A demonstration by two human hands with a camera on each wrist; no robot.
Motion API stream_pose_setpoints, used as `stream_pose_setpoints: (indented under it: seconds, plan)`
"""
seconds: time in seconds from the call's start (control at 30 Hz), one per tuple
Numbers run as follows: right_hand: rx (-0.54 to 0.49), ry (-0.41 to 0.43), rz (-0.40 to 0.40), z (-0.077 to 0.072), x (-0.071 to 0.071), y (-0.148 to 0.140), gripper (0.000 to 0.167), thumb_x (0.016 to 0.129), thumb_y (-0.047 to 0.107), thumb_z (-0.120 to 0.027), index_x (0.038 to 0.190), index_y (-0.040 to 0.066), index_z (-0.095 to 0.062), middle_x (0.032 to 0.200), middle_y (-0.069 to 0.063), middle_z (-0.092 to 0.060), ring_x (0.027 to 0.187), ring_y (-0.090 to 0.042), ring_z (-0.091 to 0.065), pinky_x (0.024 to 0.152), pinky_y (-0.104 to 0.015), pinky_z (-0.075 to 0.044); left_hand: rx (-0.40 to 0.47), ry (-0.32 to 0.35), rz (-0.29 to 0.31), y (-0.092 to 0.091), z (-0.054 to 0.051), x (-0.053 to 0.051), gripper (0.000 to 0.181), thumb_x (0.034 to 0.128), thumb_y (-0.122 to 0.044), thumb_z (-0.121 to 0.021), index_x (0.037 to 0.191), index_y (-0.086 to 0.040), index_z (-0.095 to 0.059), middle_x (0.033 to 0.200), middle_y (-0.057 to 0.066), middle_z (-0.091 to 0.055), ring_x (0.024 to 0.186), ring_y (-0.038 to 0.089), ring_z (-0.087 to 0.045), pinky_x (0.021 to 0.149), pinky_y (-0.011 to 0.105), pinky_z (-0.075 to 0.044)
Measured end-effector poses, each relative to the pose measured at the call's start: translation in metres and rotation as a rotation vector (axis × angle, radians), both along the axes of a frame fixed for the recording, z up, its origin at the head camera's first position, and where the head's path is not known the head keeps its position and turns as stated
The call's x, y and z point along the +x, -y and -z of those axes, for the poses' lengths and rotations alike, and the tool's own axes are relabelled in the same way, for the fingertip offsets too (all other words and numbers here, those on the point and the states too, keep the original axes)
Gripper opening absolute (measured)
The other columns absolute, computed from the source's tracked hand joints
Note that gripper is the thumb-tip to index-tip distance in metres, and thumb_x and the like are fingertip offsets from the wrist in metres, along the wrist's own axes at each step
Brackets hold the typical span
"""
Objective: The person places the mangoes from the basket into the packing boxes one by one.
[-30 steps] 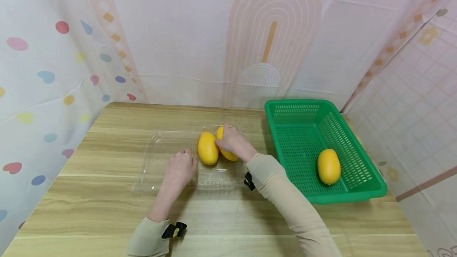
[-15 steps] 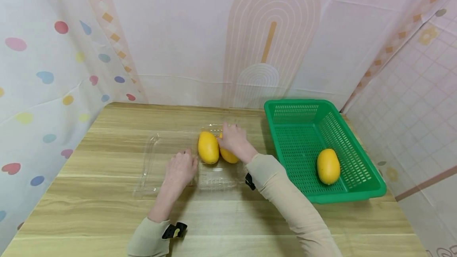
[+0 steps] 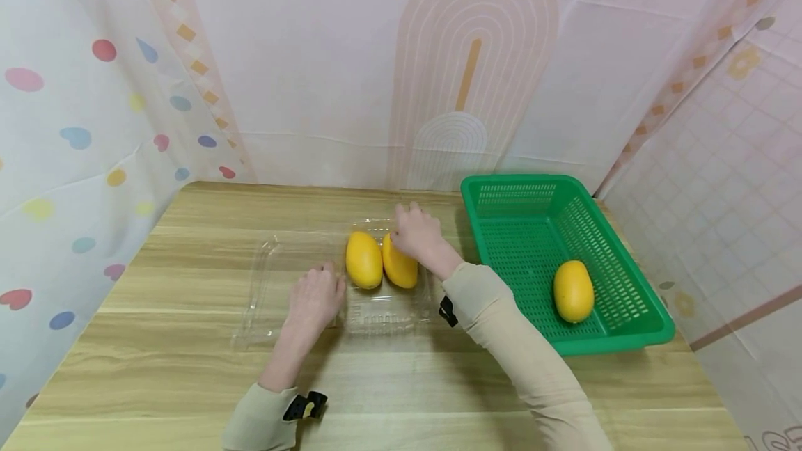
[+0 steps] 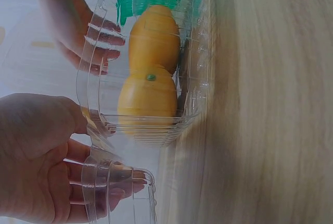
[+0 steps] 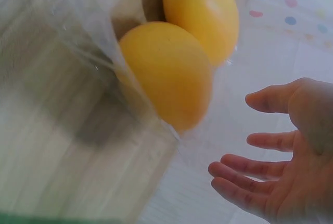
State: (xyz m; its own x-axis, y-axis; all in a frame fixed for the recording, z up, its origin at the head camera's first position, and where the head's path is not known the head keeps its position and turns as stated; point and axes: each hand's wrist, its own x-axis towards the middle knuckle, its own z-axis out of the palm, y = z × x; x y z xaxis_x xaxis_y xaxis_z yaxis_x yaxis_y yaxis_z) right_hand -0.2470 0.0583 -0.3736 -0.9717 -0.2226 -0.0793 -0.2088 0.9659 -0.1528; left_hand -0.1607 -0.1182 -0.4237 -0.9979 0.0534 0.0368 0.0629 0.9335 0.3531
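Two yellow mangoes lie side by side in one half of a clear plastic clamshell box point(image 3: 382, 319), the left mango point(image 3: 364, 260) against the right mango point(image 3: 400, 264). My left hand point(image 3: 316, 296) grips the box at the fold between its two halves; in the left wrist view the left hand point(image 4: 39, 156) has its thumb and fingers around that edge. Above the right mango is my right hand point(image 3: 418, 234); the right wrist view shows the right hand point(image 5: 291, 156) with fingers spread and nothing in them, apart from the near mango point(image 5: 166, 73).
To the right stands a green basket point(image 3: 633, 345) with a third mango point(image 3: 573, 291) inside. The box's other half point(image 3: 269, 284) lies opened out to the left on the wooden table point(image 3: 156, 367). Patterned cloth point(image 3: 313, 54) hangs behind and at both sides.
My right hand has let go of the right mango and moved up and to the right, uncovering more of it. The left hand has stayed at the box's fold.
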Motion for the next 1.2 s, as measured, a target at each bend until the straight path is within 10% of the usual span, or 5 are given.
stream_pose_setpoints:
  seconds: [0.57,0.9,1.2]
  plan:
    - [0.030,-0.057,0.024,-0.040,-0.004,-0.044,0.047,0.094,0.031,-0.054,0.135,0.008,-0.046,0.127,-0.016,-0.054,0.104,-0.033,-0.061,0.081,-0.050,-0.055,0.001,-0.010,0.001,0.002,0.001,0.001,0.025,0.0922,-0.018,-0.056,0.092,0.007,-0.057,0.065,0.012,-0.054,0.054,0.022,-0.049,0.043,0.026,-0.038]
    - [0.038,-0.025,0.096,-0.046,-0.004,-0.091,0.044,0.096,0.032,-0.051,0.132,0.007,-0.046,0.127,-0.019,-0.052,0.098,-0.036,-0.059,0.076,-0.051,-0.053,0.000,-0.008,0.004,0.001,0.001,0.000,0.025,0.0923,-0.018,-0.055,0.092,0.007,-0.057,0.066,0.013,-0.054,0.055,0.022,-0.050,0.044,0.026,-0.039]
    - [0.069,0.082,0.171,-0.036,0.003,-0.143,0.060,0.097,0.031,-0.048,0.145,0.001,-0.030,0.147,-0.031,-0.031,0.125,-0.051,-0.042,0.091,-0.064,-0.045,0.000,0.002,0.005,0.000,0.001,0.000,0.024,0.0928,-0.018,-0.054,0.092,0.007,-0.057,0.066,0.012,-0.053,0.055,0.022,-0.048,0.044,0.026,-0.038]
